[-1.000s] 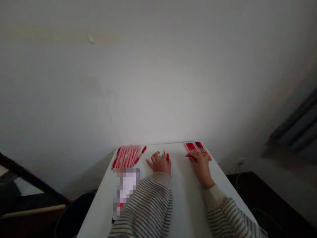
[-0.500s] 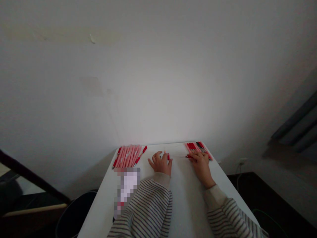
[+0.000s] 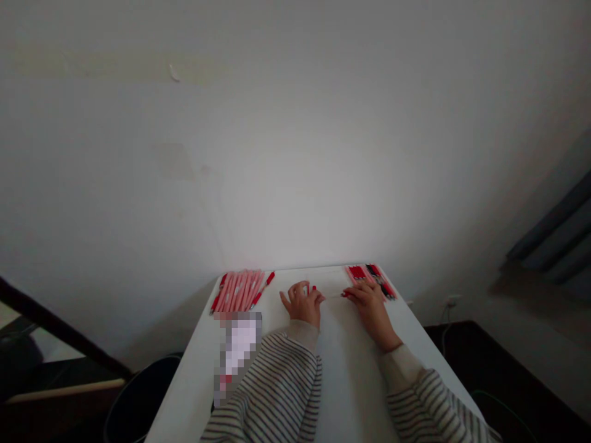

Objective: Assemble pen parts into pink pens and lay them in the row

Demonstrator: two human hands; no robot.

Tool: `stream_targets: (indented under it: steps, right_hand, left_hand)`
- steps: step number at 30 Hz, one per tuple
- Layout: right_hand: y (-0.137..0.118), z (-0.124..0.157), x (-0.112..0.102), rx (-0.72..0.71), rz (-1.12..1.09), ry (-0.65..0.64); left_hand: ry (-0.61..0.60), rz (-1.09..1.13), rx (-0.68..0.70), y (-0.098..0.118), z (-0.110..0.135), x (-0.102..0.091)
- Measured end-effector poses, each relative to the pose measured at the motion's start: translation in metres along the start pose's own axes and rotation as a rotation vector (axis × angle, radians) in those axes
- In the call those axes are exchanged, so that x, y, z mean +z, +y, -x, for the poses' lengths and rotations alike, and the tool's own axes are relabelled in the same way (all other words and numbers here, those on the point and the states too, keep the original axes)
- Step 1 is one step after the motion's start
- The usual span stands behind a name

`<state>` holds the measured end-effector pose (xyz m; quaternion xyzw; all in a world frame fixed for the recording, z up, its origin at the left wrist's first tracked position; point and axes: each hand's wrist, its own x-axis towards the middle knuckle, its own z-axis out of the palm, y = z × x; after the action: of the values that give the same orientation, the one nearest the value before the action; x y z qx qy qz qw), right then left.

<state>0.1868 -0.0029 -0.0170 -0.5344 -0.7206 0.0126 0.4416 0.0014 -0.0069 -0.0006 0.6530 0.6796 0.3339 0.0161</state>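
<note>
Bottom center, right hand (image 3: 373, 307) is pinching a red pen (image 3: 346, 294). Left hand (image 3: 303, 306) has some fingers spread, can't tell if it's gripping the red bit (image 3: 314, 288) there. Pink pens (image 3: 239, 291) lower left, wall (image 3: 295, 154) behind.

Bare tabletop (image 3: 344, 381) between sleeves (image 3: 281, 381), wall (image 3: 300, 154) beyond, pens (image 3: 237, 292) crowding both far corners

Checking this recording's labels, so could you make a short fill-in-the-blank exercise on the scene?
1. The table top is coloured ____.
2. The pattern on both sleeves is ____.
3. The right hand holds a slim item, mainly ____ where visible.
4. The pink sticks lie on the person's ____ side.

Missing words: white; striped; red; left.
</note>
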Motion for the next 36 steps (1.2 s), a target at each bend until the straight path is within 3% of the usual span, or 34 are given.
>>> stream_targets:
  steps: [13, 28, 36]
  right_hand:
    - [-0.003, 0.001, 0.002, -0.018, -0.075, 0.019]
    - [-0.012, -0.002, -0.001, -0.032, -0.011, 0.056]
    - [-0.006, -0.001, 0.000, -0.011, -0.025, 0.031]
  left_hand:
    - [-0.098, -0.031, 0.002, 0.003, -0.001, -0.006]
    - [-0.111, -0.012, 0.011, -0.001, -0.001, -0.001]
    - [-0.058, -0.037, 0.066, 0.004, 0.002, 0.000]
